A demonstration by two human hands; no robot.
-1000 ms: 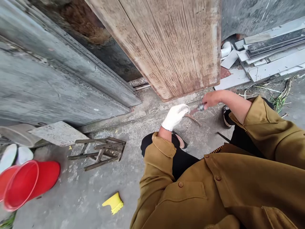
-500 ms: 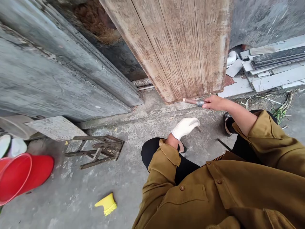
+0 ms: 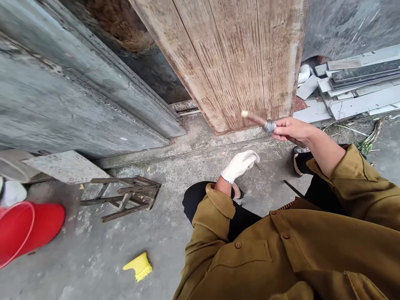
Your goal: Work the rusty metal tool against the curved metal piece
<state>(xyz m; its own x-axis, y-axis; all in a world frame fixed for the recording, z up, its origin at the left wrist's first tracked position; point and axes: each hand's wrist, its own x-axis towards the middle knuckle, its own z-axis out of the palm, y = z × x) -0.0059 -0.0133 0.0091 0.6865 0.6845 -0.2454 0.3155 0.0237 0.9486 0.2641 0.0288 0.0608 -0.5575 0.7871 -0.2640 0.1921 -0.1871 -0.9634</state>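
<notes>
My right hand [image 3: 292, 128] is bare and closed around a brownish wooden stick [image 3: 256, 120]. Grey wire [image 3: 269, 126] is wound round the stick beside my fingers, and its far end is pale. Lower and to the left, my left hand [image 3: 238, 166] wears a white knit glove. Its fingers are curled, and a thin dark rod [image 3: 258, 166] pokes out from them; the rest of it is hidden. Beyond both hands, a weathered plank door panel [image 3: 237, 62] leans at the wall, its lower edge on the concrete ledge.
A small wooden stool frame [image 3: 125, 198] lies on the concrete to the left. Farther left are a red bucket [image 3: 46, 225] and a stone slab [image 3: 67, 166]. A yellow piece [image 3: 139, 266] lies on the ground. White and dark boards [image 3: 359, 87] are stacked at right.
My right hand has risen and moved slightly right, lifting the stick from near the panel's bottom edge. My gloved left hand has shifted a little left and up.
</notes>
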